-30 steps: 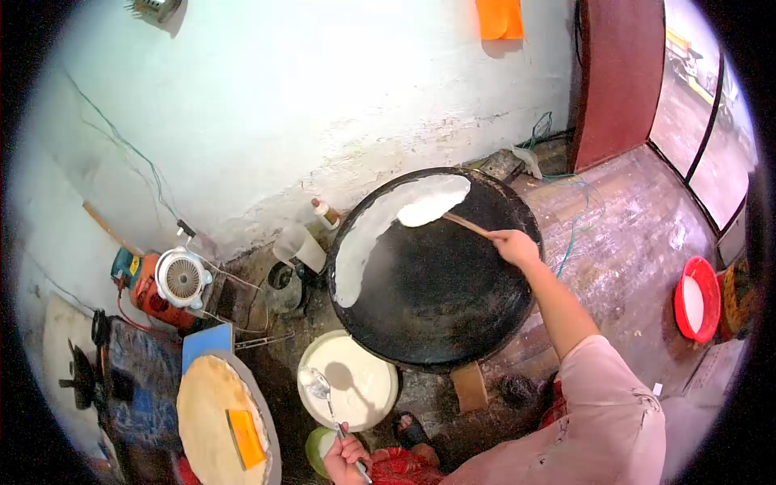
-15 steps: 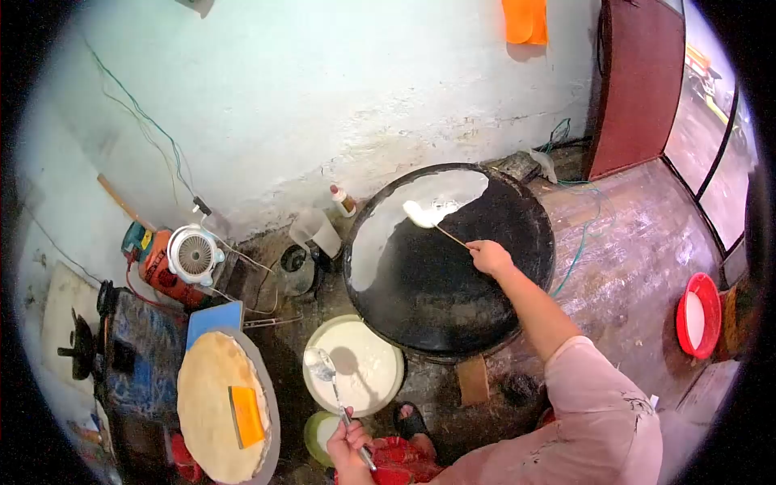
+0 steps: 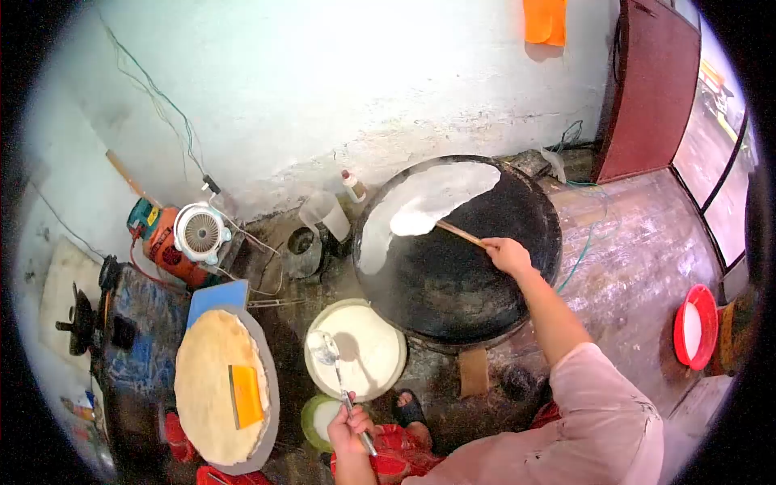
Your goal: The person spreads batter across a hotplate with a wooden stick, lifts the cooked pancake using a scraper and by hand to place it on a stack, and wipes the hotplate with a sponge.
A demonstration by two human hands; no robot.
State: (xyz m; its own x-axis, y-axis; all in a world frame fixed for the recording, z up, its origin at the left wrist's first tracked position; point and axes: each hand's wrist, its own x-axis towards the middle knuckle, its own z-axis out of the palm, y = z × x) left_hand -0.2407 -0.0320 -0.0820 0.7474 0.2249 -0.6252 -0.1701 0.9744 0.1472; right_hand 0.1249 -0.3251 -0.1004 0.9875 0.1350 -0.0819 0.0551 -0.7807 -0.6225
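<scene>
My right hand (image 3: 509, 255) grips the wooden handle of a spreader (image 3: 461, 234), whose end lies in a thick patch of white batter (image 3: 414, 220). That batter forms a curved band (image 3: 432, 191) along the left and far side of a large round black griddle (image 3: 453, 291). Down at the lower middle, my left hand (image 3: 351, 426) is closed round the handle of a metal ladle (image 3: 325, 349). The ladle's bowl is over a wide tub of pale batter (image 3: 380, 347), left of the griddle's near edge.
Left of the tub is a stack of flat round pancakes (image 3: 212, 388) with an orange scraper (image 3: 246, 396) on it. Behind stand a fan-like device (image 3: 200, 234), a clear jug (image 3: 325, 212) and a bottle (image 3: 353, 187). A red basin (image 3: 696, 327) is at the right.
The spreader has moved left along the griddle, then nearer to me, and the thick batter patch with it. My left hand still holds the ladle over the tub. The view has shifted slightly.
</scene>
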